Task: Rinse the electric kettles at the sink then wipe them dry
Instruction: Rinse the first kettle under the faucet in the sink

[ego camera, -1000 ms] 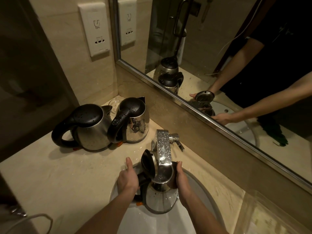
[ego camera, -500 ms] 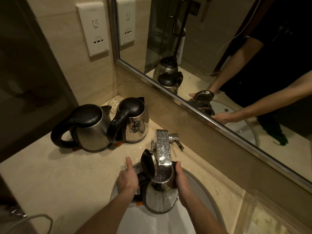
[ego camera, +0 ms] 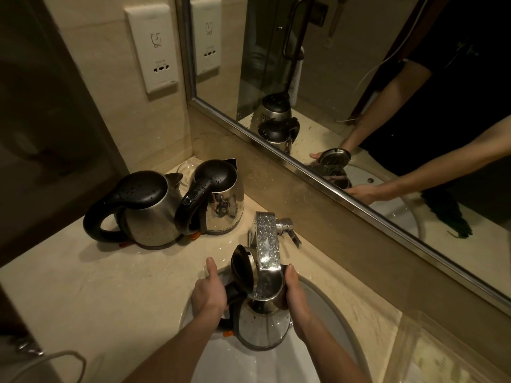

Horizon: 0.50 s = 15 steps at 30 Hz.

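Faucet: the chrome faucet (ego camera: 266, 244), beaded with drops, stands at the back of the white sink (ego camera: 229, 363). Its side lever points away to the right.

Open kettle: the steel open kettle (ego camera: 262, 324) is held upright over the sink with its mouth directly under the faucet's spout. The black lid (ego camera: 242, 266) is tipped up just left of the spout. There is a glint inside the mouth, but whether water is running is hard to tell.

Left hand: the left hand (ego camera: 208, 295), below and left of the faucet, grips the black handle with the thumb straight up. The curled fingers are mostly hidden behind the hand.

Right hand: the right hand (ego camera: 297, 302), below and right of the faucet, cups the kettle's body with the thumb up by the rim. The fingers wrap out of sight behind the steel.

Waiting kettles: a rounded kettle (ego camera: 149, 214) and a tall kettle (ego camera: 221, 200) stand touching on the beige counter (ego camera: 96, 299), left of the faucet. Both lids are down and spotted with drops (the orange bits at their bases are too small to identify).

Mirror: behind the faucet, the mirror (ego camera: 359, 78) shows the kettles and two forearms. The person is cut off above the sleeve.

Edges: far left of the faucet a pale cord (ego camera: 55, 360) runs out of view. A clear tray (ego camera: 442, 349) to the right is only partly in view.

Wall: a socket plate (ego camera: 153, 48) sits high to the faucet's left.
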### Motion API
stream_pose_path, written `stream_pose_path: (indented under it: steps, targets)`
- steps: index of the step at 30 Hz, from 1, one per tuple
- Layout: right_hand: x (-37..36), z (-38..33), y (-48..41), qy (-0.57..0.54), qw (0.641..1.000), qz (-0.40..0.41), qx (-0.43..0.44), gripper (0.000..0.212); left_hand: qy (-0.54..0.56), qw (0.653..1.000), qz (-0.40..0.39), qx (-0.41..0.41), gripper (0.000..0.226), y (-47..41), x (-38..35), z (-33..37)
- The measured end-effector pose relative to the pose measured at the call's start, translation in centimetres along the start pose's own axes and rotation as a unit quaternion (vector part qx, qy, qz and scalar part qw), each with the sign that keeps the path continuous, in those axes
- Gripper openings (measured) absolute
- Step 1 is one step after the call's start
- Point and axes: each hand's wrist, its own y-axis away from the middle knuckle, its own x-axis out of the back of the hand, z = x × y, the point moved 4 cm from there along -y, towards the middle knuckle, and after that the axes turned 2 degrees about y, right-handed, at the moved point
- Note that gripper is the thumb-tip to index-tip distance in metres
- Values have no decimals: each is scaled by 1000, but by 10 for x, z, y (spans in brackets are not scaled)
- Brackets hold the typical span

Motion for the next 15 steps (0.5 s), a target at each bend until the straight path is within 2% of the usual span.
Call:
stream_pose_path:
  steps: [1, 3, 5, 15]
  targets:
    - [-2, -8, 8, 0, 1000, -4, 2, 109, 0, 1000, 0, 0, 77, 0, 0, 0]
    - [-3, -19, 18, 8, 1000, -6, 11, 72, 0, 1000, 1, -1, 76, 0, 0, 0]
    - [1, -21, 19, 21, 1000, 0, 13, 54, -3, 1000, -1, -2, 76, 0, 0, -1]
    - [-3, -27, 23, 28, 999, 1, 24, 54, -9, 1000, 0, 4, 76, -2, 0, 0]
